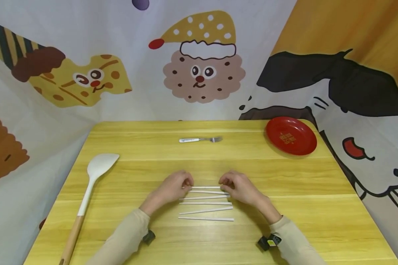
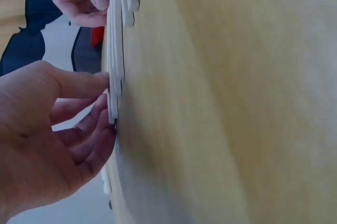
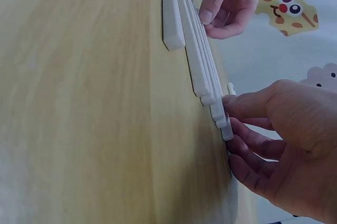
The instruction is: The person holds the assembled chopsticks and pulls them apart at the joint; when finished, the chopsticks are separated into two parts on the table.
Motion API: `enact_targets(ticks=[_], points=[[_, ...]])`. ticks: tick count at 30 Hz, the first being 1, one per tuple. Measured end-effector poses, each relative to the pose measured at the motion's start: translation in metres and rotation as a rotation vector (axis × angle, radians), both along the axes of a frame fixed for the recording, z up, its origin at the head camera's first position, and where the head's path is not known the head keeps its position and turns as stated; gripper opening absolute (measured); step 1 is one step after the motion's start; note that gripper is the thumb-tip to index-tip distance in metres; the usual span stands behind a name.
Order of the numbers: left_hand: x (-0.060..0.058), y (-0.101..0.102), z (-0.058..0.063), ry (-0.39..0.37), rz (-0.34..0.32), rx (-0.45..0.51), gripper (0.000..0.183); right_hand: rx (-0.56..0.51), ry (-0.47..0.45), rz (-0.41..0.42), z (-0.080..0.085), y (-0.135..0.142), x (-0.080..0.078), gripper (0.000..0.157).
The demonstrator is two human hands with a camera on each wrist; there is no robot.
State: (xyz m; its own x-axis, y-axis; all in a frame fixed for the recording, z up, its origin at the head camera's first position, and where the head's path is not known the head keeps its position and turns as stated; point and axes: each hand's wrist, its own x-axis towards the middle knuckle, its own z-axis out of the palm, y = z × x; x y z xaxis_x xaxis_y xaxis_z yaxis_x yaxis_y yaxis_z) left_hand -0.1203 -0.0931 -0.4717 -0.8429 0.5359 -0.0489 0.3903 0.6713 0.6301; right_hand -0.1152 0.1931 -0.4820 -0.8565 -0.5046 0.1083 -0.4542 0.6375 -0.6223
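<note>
Several white chopsticks lie across the wooden table, one behind another, some slightly slanted. The farthest chopstick spans the gap between the two hands. The left hand pinches its left end between thumb and fingers, low at the tabletop. At the opposite end, the right hand pinches the same chopstick, its thumb on the near side. Fingertips partly hide both ends of that chopstick. In the left wrist view, the neighbouring chopsticks lie close beside the left thumb.
A fork with a white handle lies beyond the hands. At the back right corner sits a red plate. Along the left edge lies a white spatula with a wooden handle. A patterned cloth hangs behind the table.
</note>
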Motion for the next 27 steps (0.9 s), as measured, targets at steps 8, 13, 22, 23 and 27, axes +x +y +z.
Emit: enact_targets(ticks=[8,13,22,23,27], points=[[0.002,0.007,0.002,0.05,-0.01,-0.054,0.006,0.045,0.02,0.046,0.0,0.0,-0.003,0.01],[0.002,0.007,0.0,0.046,-0.016,-0.06,0.007,0.075,0.042,0.084,0.004,-0.001,-0.003,0.007],[0.006,0.007,0.012,0.116,-0.042,-0.022,0.014,0.076,0.185,0.086,0.025,0.0,-0.003,0.007],[0.006,0.007,0.017,0.131,-0.041,-0.015,0.014,0.067,0.199,0.087,0.028,0.0,-0.003,0.007],[0.006,0.009,0.035,0.191,-0.081,0.028,0.013,0.03,0.197,0.088,0.043,-0.001,-0.003,0.005]])
